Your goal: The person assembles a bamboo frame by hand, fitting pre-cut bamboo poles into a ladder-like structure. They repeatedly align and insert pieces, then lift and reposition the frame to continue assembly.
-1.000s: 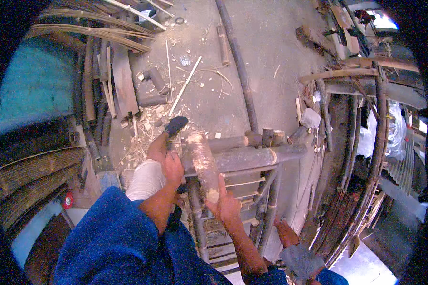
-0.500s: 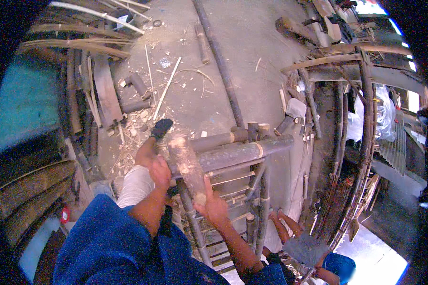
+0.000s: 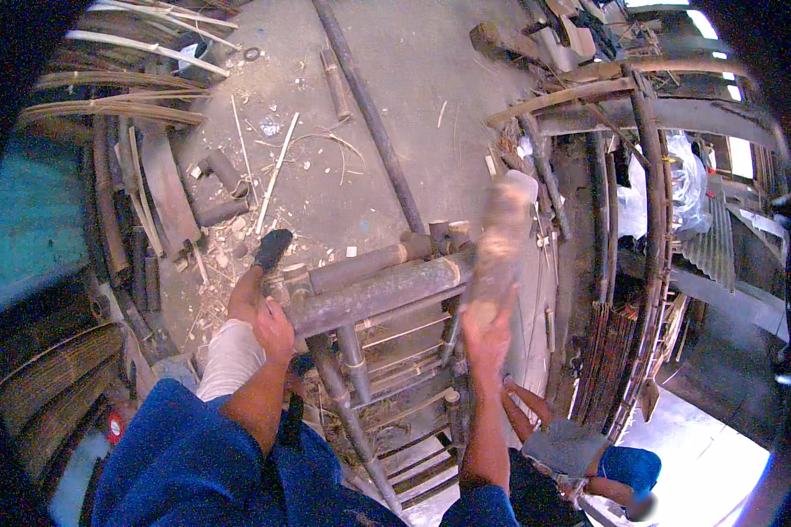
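My right hand [image 3: 486, 332] is closed round the narrow end of a thick wooden club [image 3: 498, 241], its bark-brown surface worn pale and blurred by motion. The club is raised over the right end of a bamboo frame [image 3: 378, 294], hiding part of it. Beside the frame's left end is my left hand [image 3: 274, 332], fingers curled; whatever they grip, if anything, is hidden. A thick dark pole forms the frame's top, with a shorter bamboo length [image 3: 356, 268] lying along its far side. Legs and thin slats run below toward me.
Wood chips [image 3: 228, 246] litter the floor beside my dark-shod foot [image 3: 274, 246]. A long pole [image 3: 369, 119] stretches away from the frame. Bamboo strips [image 3: 123, 97] are stacked at the left. Another person [image 3: 580, 452] sits low at the right, near a bamboo rack [image 3: 655, 220].
My right hand has swung the club from the frame's left part across to its right end. My left hand stays beside the left end. The whole view has shifted slightly.
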Demonstrator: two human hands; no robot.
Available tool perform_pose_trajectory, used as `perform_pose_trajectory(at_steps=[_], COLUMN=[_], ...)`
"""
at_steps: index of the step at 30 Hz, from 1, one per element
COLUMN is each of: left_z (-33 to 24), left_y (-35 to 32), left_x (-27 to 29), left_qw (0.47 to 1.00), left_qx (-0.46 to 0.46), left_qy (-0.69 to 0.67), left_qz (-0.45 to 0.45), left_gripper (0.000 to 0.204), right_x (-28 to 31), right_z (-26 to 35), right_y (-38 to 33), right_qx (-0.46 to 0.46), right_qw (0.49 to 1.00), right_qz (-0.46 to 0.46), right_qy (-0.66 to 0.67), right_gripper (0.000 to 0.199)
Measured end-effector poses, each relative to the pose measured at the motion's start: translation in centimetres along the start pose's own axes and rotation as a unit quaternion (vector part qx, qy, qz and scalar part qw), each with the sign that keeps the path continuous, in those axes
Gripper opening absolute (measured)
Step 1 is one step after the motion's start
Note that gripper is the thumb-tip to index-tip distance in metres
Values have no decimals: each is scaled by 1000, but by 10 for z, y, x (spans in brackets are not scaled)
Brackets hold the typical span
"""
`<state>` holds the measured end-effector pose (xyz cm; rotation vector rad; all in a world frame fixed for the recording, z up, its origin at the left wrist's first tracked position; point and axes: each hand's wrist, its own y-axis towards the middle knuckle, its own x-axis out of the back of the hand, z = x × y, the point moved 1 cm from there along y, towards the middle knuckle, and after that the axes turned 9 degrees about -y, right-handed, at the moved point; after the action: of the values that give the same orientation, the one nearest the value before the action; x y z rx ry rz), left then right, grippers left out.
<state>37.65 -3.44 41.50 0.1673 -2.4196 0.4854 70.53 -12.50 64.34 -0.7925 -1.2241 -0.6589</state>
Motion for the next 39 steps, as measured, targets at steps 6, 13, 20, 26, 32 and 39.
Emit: perform_pose_trajectory(at_steps=[6,13,20,26,32,39], left_z=[7,-6,-18,-18,17,57], left_y=[1,2,0,5,20,85], left_x=[-5,4,7,7,-5,-19], left_qw=[998,999,997,999,992,880], left_qx=[54,-43,70,44,-92,-296], left_qy=[22,-15,11,-5,70,304], left_qz=[19,-9,24,26,44,215], left_gripper=[43,43,51,45,51,42], right_x=[-11,-15,-29,-73,-92,-109], right_z=[-15,-10,-8,24,41,27], right_y=[32,18,-17,-104,-163,-288], right_qx=[-35,-31,-20,99,-42,-205], right_qw=[995,993,996,978,947,901], right_qz=[52,65,80,184,319,296], right_qy=[-74,-90,-25,-13,-7,241], right_gripper=[108,110,109,113,113,114])
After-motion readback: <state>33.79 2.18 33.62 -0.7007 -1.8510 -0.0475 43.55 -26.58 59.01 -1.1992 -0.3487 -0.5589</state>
